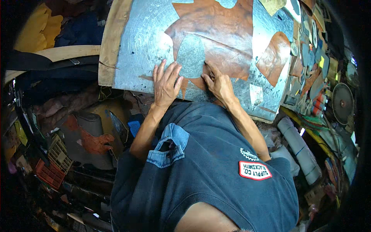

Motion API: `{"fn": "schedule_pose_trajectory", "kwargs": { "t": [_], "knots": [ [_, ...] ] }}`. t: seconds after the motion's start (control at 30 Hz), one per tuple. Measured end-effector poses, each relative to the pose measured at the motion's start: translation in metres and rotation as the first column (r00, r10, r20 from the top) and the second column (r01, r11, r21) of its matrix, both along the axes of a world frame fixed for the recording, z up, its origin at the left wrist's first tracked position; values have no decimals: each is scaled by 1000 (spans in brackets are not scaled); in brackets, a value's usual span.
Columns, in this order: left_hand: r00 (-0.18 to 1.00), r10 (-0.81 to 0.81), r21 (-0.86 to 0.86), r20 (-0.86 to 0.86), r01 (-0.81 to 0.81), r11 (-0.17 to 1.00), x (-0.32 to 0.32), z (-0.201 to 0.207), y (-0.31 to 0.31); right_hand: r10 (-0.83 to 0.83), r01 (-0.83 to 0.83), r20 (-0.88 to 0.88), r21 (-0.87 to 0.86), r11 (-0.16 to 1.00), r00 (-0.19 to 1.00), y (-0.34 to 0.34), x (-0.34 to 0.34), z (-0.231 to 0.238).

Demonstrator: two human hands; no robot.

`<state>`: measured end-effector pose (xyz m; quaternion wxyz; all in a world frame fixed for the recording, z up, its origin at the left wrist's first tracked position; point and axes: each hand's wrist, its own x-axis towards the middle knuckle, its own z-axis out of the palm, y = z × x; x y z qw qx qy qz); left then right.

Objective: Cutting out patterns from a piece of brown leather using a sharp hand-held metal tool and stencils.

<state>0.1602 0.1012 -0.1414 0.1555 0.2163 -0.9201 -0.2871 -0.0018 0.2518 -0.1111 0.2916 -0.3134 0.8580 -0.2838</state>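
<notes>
A brown leather hide [228, 50] with a jagged outline lies on the metal-topped work board [139, 50]. Set against the hide is a rounded grey-green flat piece [191, 58], which looks like a template. My left hand [166, 81] rests flat with fingers stretched, its fingertips at that piece's left edge. At the opposite edge my right hand [220, 85] is closed, index finger and thumb pressing near the leather. Something small and dark shows between those fingers, too hidden to name. Narrow pointed leather strips [184, 88] lie between my hands.
A separate brown leather piece [274, 58] lies on the board's right side. Many flat scraps [309, 58] crowd beyond it. A round disc [342, 103] stands far right, near a grey roll [299, 149]. Baskets [50, 173] sit low at left.
</notes>
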Motion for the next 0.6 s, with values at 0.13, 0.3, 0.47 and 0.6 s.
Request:
{"fn": "schedule_pose_trajectory", "kwargs": {
  "t": [0.13, 0.3, 0.47, 0.6],
  "knots": [
    [997, -45, -97, 60, 51, 994, -6, 8, -4, 22, -23, 23, 13, 1000, 999, 3, -7, 4],
    [980, -181, -181, 81, 193, 964, -24, 19, -30, -234, 142, 617, 195, 970, 751, -6, -24, 64],
    [893, -422, -211, 154, 447, 869, -42, 3, -68, -283, 293, 723, 115, 949, 630, 33, 18, 57],
    [804, -543, -166, 242, 586, 793, -65, 4, -93, 237, -214, 176, -140, 967, 955, 30, 19, 47]
  ]
}}
